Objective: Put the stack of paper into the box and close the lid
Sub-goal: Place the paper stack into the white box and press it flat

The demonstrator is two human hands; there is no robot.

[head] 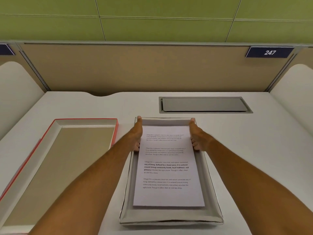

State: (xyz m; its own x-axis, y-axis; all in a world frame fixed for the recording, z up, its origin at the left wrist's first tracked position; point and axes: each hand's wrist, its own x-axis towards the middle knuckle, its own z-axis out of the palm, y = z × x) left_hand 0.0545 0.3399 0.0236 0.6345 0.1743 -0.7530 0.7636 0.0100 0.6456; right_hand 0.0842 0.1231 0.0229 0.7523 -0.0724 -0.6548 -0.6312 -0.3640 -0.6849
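- Two bare hands reach into the open box (210, 168) at the lower middle of the frame: the left hand (136, 135) on the left edge of the stack of paper (166, 167), the right hand (196, 135) on its right edge.
- Each hand clasps the sheets, fingers curled under the edge, thumb stretched toward the box's far corner.
- Printed paragraphs cover the top sheet; the stack lies inside the box, between its grey walls.
- At the lower left of the frame the lid (59, 160) lies upside down, red-edged, just beside the box and apart from it.
- Both rest on a white desk (254, 150), which has a grey hatch (205, 104) at centre right.
- Behind stands a tan partition (135, 68) with a blue plate (269, 52) reading 247; green wall panels (152, 17) fill the top.
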